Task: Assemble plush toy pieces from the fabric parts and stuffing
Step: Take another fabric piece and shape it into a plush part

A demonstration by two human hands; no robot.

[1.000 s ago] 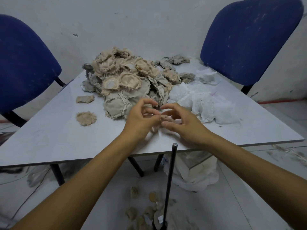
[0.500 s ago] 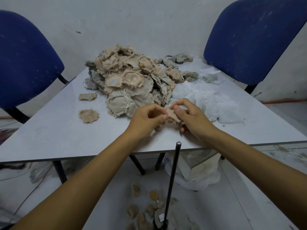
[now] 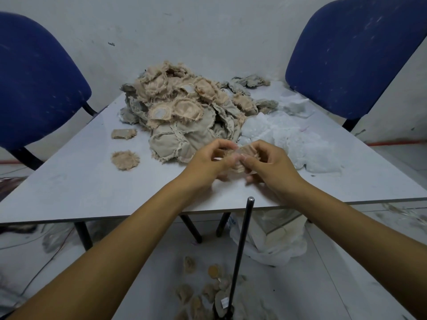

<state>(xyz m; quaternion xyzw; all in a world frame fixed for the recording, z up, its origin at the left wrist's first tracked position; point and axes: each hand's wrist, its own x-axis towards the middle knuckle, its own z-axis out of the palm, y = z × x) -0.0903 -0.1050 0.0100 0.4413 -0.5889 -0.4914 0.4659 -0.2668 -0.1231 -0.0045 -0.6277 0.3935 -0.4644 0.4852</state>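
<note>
The small fabric piece (image 3: 240, 155) is mostly hidden between the left hand (image 3: 208, 163) and right hand (image 3: 268, 165); both blue chairs (image 3: 351, 54) are cut off.

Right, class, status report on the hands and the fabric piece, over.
Both hands, left and right, pinch one fabric piece above table. Stuffing just beyond. Nothing in the way.

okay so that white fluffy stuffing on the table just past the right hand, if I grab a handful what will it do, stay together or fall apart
The white stuffing looks loose and wispy, with ragged edges, so a handful would probably tear away in tufts rather than lift as one lump. It likely weighs very little for its bulk and squashes easily. Pushed, it should drag and bunch on the table, not slide or roll.
</note>
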